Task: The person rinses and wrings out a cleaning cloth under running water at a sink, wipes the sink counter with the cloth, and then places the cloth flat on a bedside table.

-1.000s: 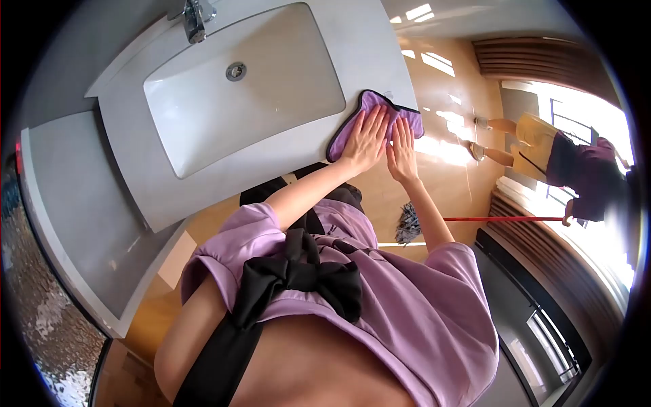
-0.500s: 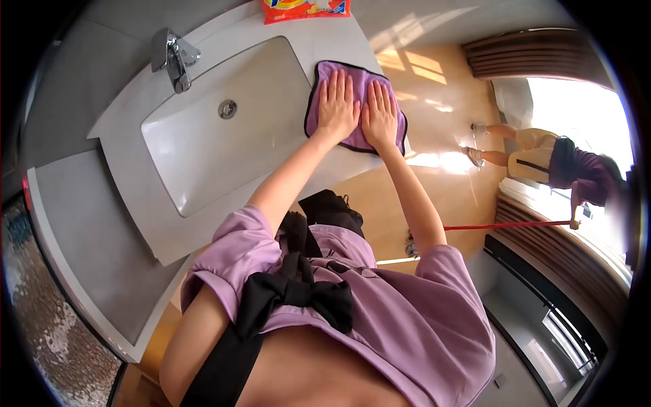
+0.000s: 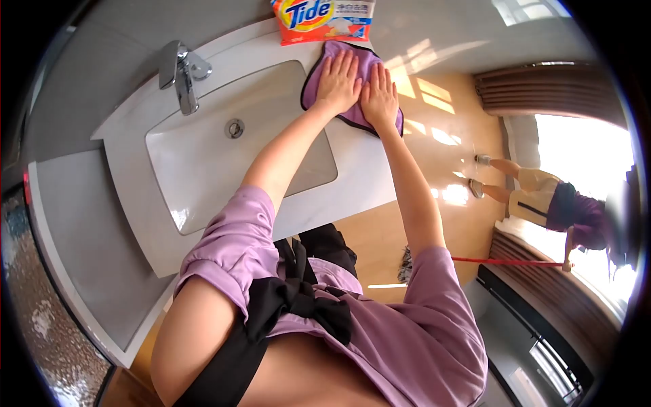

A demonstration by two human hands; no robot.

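A purple cloth with dark edging (image 3: 366, 60) lies spread on the counter beside the sink, partly reaching past the counter's right edge. My left hand (image 3: 339, 83) presses flat on its middle, fingers stretched out. Close beside it, my right hand (image 3: 380, 100) lies flat on the cloth's right part, also with straight fingers. Both palms face down and neither hand grasps the fabric. An orange Tide packet (image 3: 325, 24) rests just behind the cloth, at the back of the counter.
Left of the cloth is the white sink (image 3: 196, 146) with a chrome faucet (image 3: 182, 78). White countertop (image 3: 352, 193) runs along its front. Over the wooden floor (image 3: 380, 237) at right, another person (image 3: 553, 203) holds a red-handled mop (image 3: 502, 260).
Both hands have pushed the cloth back along the counter, closer to the Tide packet. More of the counter in front now shows. The head view has shifted slightly.
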